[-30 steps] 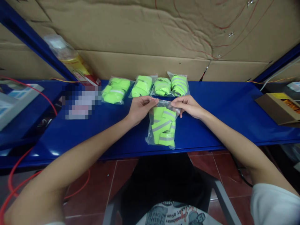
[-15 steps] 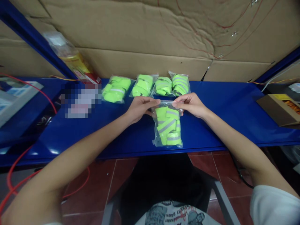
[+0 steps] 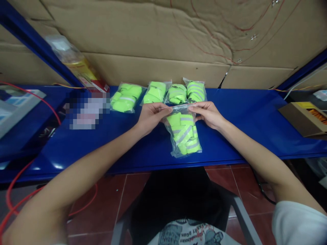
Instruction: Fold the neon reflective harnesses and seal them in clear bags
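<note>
A clear zip bag (image 3: 184, 134) hangs between my hands over the front of the blue table, with folded neon-yellow straps bearing grey reflective stripes inside. My left hand (image 3: 153, 115) pinches the left end of its top edge. At the right end, my right hand (image 3: 206, 114) grips the same edge between thumb and fingers. Behind it, several similar filled bags stand in a row: one at the left (image 3: 126, 97), another beside it (image 3: 154, 92), then one (image 3: 177, 94) and a striped one (image 3: 196, 91) close together.
A blue table (image 3: 242, 119) runs across, backed by a cardboard wall (image 3: 153, 34). At the left are a plastic bottle (image 3: 76, 64) and a blurred-out patch. An open cardboard box (image 3: 301, 119) sits at the right. Red cable (image 3: 15, 190) loops at the lower left.
The bag's lower end has swung slightly to the right and up, and its top edge has risen a little. Both hands keep their hold; my left thumb has shifted slightly left.
</note>
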A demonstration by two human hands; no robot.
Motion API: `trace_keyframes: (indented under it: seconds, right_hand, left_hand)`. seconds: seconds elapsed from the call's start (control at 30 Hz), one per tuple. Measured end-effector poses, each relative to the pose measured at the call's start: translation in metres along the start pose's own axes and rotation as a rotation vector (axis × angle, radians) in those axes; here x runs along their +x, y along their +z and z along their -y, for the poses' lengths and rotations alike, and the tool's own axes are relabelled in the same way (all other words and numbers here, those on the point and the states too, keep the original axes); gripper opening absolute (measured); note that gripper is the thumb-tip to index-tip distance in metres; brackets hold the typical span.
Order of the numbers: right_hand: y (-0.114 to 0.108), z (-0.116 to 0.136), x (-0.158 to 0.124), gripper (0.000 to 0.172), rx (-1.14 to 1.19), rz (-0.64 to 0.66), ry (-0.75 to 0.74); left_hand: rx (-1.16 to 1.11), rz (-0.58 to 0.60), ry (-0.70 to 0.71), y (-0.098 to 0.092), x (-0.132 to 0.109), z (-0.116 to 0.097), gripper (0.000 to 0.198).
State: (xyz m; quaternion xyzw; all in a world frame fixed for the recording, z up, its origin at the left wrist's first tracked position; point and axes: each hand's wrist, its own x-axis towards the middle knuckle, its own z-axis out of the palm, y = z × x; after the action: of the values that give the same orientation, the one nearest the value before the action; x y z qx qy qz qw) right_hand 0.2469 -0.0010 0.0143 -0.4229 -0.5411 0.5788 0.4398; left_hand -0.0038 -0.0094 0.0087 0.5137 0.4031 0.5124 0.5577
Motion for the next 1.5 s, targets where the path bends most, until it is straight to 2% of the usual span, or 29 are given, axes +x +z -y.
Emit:
trace_keyframes:
  seconds: [0.17, 0.3, 0.43, 0.57, 0.73, 0.97, 1.13, 1.2, 1.37, 1.5]
  right_hand:
    - [0.003, 0.001, -0.003, 0.044, -0.046, 0.010, -0.040]
    - [0.003, 0.000, -0.003, 0.043, -0.095, 0.008, -0.069]
    - [0.005, -0.002, -0.003, 0.046, -0.107, -0.015, -0.064]
    - [0.005, -0.004, -0.003, 0.049, -0.114, -0.023, -0.067]
    - [0.004, -0.002, -0.004, 0.042, -0.157, -0.011, -0.099]
    - [0.007, 0.002, -0.006, 0.038, -0.232, 0.082, -0.095]
    - [0.005, -0.005, -0.002, 0.041, -0.193, 0.025, -0.038]
    - [0.004, -0.006, -0.001, 0.041, -0.169, 0.007, -0.041]
    - [0.007, -0.003, -0.004, 0.040, -0.149, 0.018, -0.070]
    - [0.007, 0.001, -0.007, 0.041, -0.194, 0.068, -0.091]
  left_hand:
    - [-0.004, 0.013, -0.129, 0.000, 0.000, 0.000, 0.034]
    - [0.034, 0.084, -0.187, -0.001, 0.000, 0.003, 0.041]
    - [0.069, 0.136, -0.127, -0.002, 0.000, 0.006, 0.042]
    - [0.083, 0.103, -0.047, 0.002, -0.004, 0.004, 0.037]
    - [0.166, 0.139, -0.080, 0.005, -0.008, -0.001, 0.032]
    - [0.242, 0.238, -0.058, 0.002, -0.007, 0.006, 0.028]
    - [0.257, 0.160, -0.008, 0.000, -0.004, 0.007, 0.026]
    - [0.247, 0.155, -0.033, -0.002, -0.002, 0.006, 0.027]
    - [0.165, 0.251, -0.158, -0.009, 0.004, 0.006, 0.027]
    - [0.148, 0.336, -0.167, -0.011, 0.005, 0.005, 0.023]
